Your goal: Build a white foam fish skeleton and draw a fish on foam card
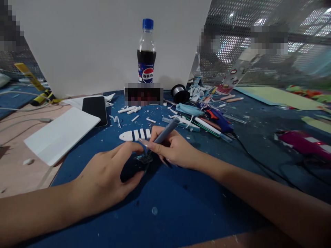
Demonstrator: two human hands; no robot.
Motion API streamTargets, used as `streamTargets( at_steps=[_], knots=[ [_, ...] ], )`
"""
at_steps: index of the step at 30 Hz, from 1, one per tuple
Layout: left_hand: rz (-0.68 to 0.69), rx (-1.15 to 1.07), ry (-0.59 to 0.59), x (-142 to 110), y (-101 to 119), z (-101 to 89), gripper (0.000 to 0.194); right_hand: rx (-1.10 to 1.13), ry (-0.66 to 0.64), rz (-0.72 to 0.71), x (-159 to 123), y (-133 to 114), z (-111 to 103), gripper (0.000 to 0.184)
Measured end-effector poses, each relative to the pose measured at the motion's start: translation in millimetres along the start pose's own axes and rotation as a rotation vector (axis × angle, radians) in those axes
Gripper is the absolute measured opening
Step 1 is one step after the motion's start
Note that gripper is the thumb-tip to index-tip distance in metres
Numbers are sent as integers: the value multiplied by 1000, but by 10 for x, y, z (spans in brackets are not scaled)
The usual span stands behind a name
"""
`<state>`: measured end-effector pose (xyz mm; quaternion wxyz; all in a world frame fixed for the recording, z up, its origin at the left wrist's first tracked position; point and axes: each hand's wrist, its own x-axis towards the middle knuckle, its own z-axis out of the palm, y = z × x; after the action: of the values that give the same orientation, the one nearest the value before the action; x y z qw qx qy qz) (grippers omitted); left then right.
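Note:
A grey-blue pen (167, 131) slants up out of my right hand (176, 146), which is closed around it with its tip pointing down. Under that tip lies a small dark piece with a light grid pattern (145, 157). My left hand (108, 172) curls about this piece, index finger at its far side and thumb at its near side, steadying it on the blue mat (165, 213). Just beyond my fingers sits a white fish-like shape cut in segments (134, 134), its right end hidden by my right hand.
A cola bottle (147, 58) stands at the back by a white board (90, 44). To the left are a phone (97, 110) and a folded white sheet (62, 134). Rightward lie a wire spool (179, 93), a blue glue gun (219, 119) with a cord, and a magenta tool (302, 143).

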<state>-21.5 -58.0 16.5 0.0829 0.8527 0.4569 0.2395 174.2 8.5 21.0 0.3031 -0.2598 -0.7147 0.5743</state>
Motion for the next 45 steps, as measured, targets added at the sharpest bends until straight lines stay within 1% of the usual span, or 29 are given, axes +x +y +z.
streamTargets(
  at_steps=[9, 15, 18, 26, 33, 36, 39, 42, 45],
  knots=[
    [27, 19, 33, -8, -5, 1, 26, -18, 25, 14, -8, -3, -8, 30],
    [32, 29, 28, -3, -8, 8, 28, 0, 36, 31, -2, -17, -10, 31],
    [35, 28, 36, -5, -7, 5, 27, 2, 43, 11, -1, -16, -11, 31],
    [27, 26, 28, -4, -18, 10, 28, -45, 66, -5, -2, 24, -27, 31],
    [34, 28, 40, -4, -8, 2, 26, -82, 97, 36, -11, 17, -26, 31],
    [32, 21, 32, -4, -6, 1, 26, -70, 115, 15, -11, 11, -28, 31],
    [29, 19, 29, 7, 0, 3, 26, -48, 88, -3, -12, 17, -32, 30],
    [26, 22, 28, 14, 3, 3, 26, -32, 51, 9, -16, 22, -29, 30],
    [19, 21, 20, 8, -1, -1, 27, -30, 52, 20, -21, 16, -22, 30]
  ],
)
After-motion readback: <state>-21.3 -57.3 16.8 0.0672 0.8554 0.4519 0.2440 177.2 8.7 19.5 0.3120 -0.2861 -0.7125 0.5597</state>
